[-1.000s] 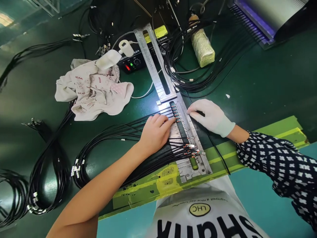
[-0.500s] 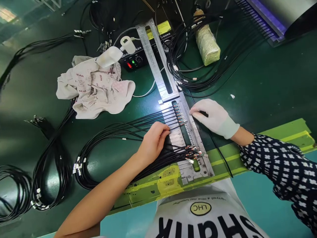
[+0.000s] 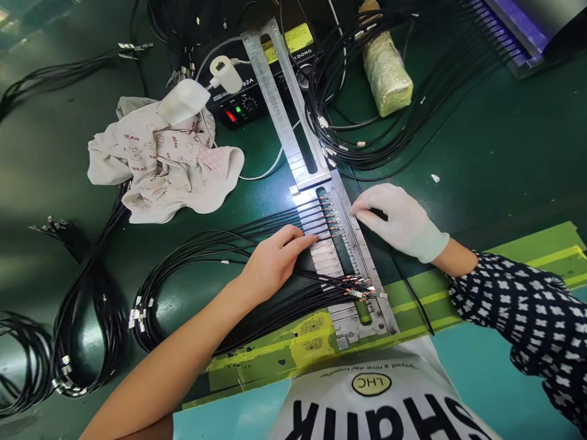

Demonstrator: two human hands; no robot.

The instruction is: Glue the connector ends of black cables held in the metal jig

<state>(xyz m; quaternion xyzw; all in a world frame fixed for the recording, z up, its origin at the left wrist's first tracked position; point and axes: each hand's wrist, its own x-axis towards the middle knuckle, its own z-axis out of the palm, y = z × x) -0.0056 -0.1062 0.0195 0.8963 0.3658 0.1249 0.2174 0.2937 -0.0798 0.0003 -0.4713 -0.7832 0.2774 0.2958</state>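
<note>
A slotted metal fixture [image 3: 323, 260] lies on the table, with several black cables [image 3: 279, 215] set across its upper grooves. Their stripped ends, with small metal connectors [image 3: 331, 217], reach over the fixture's long slot. My bare left hand [image 3: 275, 260] is at the fixture's left side, its fingertips closed on one black cable in the row; the other fingers are curled underneath. In a white glove, my right hand [image 3: 397, 219] has thumb and forefinger together at the fixture's right edge; whatever lies between them is hidden. A loose bundle of connector ends [image 3: 364, 287] rests across the fixture's lower part.
Coiled black cables lie at the left [image 3: 87, 342] and upper right [image 3: 348, 146]. A crumpled printed cloth [image 3: 151, 162] carries a white plastic lamp-like piece [image 3: 183, 101]. Behind stand a black control box [image 3: 245, 101] and a wrapped block [image 3: 389, 88]. Green-yellow tape [image 3: 275, 351] edges the table.
The view has shifted slightly. My left hand has slid a little left and flattened, one finger now stretched along the cable. My right hand keeps its place at the fixture's edge.
</note>
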